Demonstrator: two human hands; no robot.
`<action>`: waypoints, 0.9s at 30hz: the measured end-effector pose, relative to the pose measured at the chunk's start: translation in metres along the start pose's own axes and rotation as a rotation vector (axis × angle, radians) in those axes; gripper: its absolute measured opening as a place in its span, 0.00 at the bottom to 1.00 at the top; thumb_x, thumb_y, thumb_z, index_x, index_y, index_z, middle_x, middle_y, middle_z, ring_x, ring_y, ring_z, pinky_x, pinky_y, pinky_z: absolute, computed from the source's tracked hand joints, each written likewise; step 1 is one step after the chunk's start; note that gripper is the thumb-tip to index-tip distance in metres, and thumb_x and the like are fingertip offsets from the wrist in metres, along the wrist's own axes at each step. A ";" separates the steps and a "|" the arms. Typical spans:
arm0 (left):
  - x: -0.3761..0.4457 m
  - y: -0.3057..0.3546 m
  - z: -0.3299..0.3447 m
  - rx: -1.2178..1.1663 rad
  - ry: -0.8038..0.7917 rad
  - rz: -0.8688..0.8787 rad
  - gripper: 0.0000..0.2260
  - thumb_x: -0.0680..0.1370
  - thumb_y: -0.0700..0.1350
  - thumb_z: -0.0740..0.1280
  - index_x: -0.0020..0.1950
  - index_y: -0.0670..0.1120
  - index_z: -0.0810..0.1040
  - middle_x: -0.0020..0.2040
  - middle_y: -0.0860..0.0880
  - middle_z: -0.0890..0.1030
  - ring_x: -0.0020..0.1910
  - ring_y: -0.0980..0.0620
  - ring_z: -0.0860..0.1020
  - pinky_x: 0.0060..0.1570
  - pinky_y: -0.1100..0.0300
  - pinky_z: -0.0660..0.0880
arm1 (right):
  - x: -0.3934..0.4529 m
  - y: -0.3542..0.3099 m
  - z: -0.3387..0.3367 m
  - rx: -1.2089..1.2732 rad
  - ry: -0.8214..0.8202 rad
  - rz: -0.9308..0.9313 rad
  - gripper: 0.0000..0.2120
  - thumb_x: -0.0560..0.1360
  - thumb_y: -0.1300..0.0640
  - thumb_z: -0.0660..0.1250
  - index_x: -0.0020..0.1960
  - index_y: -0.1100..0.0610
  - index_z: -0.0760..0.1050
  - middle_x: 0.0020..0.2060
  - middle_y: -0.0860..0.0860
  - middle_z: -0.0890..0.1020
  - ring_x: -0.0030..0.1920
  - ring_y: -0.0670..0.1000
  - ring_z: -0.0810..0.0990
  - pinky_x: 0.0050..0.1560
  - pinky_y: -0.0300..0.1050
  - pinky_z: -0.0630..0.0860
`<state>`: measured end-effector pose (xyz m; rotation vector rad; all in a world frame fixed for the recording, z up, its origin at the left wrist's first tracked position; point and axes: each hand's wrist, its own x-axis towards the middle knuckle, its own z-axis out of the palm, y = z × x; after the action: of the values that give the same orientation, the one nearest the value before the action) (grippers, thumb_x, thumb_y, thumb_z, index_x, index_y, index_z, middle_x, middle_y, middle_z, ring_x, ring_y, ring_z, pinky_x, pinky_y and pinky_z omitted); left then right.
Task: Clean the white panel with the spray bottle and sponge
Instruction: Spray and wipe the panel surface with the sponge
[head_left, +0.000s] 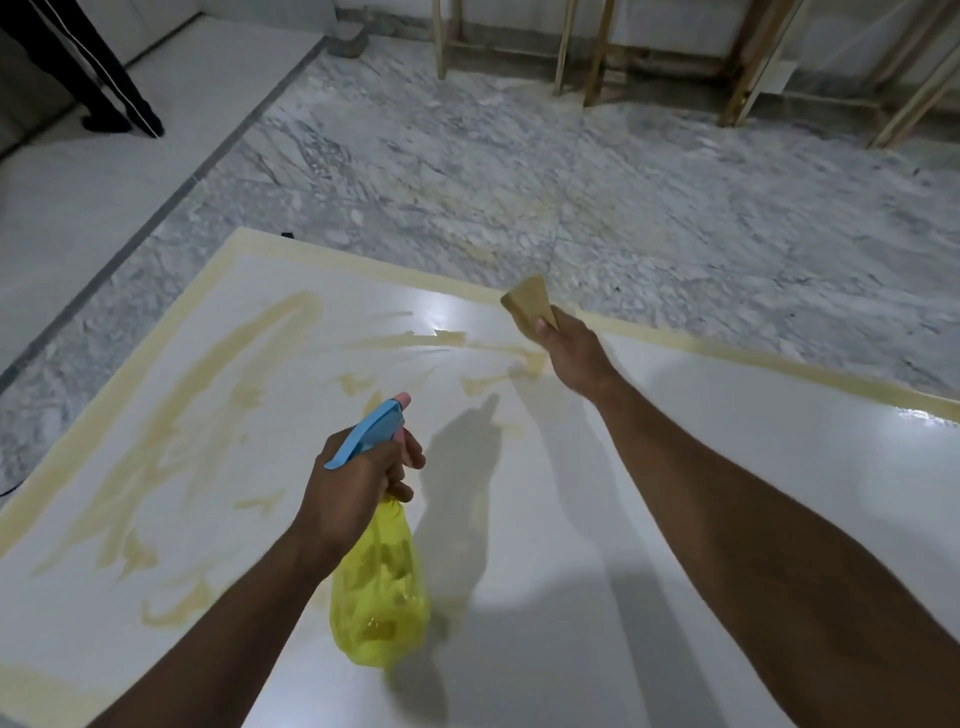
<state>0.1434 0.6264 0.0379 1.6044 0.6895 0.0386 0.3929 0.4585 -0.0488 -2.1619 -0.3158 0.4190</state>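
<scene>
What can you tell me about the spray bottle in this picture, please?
The spray bottle has a translucent yellow body that looks like plastic, a blue trigger head and a pink nozzle tip. The left hand grips its neck, fingers curled round the trigger. It is held in the air above the white panel, apart from it, tilted with the nozzle pointing away toward the yellowish smears. Its shadow falls on the panel beside it. Only that hand touches it.
</scene>
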 end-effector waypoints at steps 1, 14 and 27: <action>0.004 0.000 0.000 -0.016 0.004 0.001 0.16 0.75 0.29 0.58 0.55 0.39 0.82 0.46 0.39 0.83 0.38 0.44 0.76 0.31 0.62 0.77 | 0.014 0.003 -0.003 -0.154 0.022 -0.073 0.17 0.85 0.52 0.56 0.72 0.53 0.72 0.59 0.59 0.82 0.55 0.60 0.80 0.47 0.48 0.73; 0.021 -0.027 -0.003 0.053 0.031 -0.032 0.12 0.73 0.28 0.57 0.42 0.34 0.80 0.44 0.48 0.84 0.37 0.44 0.80 0.32 0.63 0.78 | 0.029 0.066 0.078 -0.712 -0.151 -0.211 0.26 0.85 0.49 0.49 0.82 0.44 0.51 0.83 0.45 0.49 0.83 0.54 0.45 0.79 0.59 0.43; -0.052 -0.031 -0.044 0.027 0.057 -0.021 0.12 0.73 0.28 0.57 0.44 0.34 0.80 0.46 0.42 0.84 0.36 0.53 0.80 0.33 0.62 0.79 | -0.129 0.060 0.134 -0.647 -0.218 -0.278 0.33 0.77 0.45 0.38 0.82 0.44 0.52 0.83 0.44 0.50 0.83 0.53 0.45 0.79 0.57 0.40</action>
<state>0.0703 0.6418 0.0364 1.6270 0.7539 0.0600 0.2256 0.4734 -0.1481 -2.6406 -0.9720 0.4315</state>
